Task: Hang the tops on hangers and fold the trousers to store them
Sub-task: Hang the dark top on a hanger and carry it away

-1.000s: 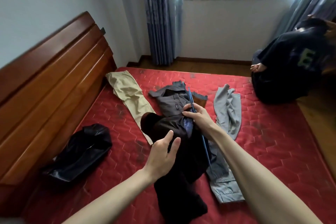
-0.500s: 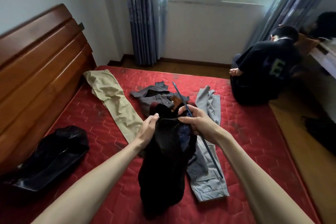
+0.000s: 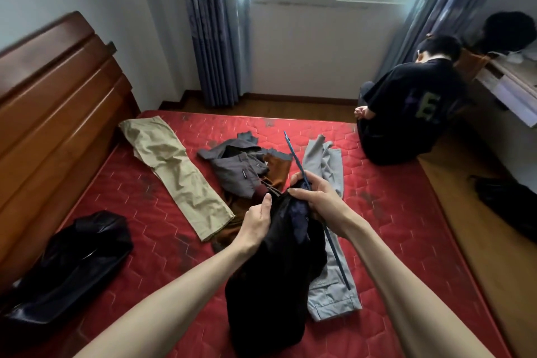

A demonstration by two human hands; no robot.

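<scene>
Left hand (image 3: 259,219): pinching the near edge of the dark top (image 3: 273,276), thumb up along the cloth.
Right hand (image 3: 315,193): curled round the blue hanger (image 3: 334,253) and the top's collar together.
Dark top: held up above the bed (image 3: 406,212), hanging down between the forearms (lower part bunched).
Hanger: slanted, far end over the grey trousers (image 3: 327,160).
Tan trousers (image 3: 174,174): flat on the bed, near the headboard (image 3: 58,113).
Grey shirt (image 3: 238,171): crumpled between both trousers.
Black bag (image 3: 72,261): lower left on the bed.
Person (image 3: 412,107): seated beyond the bed's far corner.
</scene>
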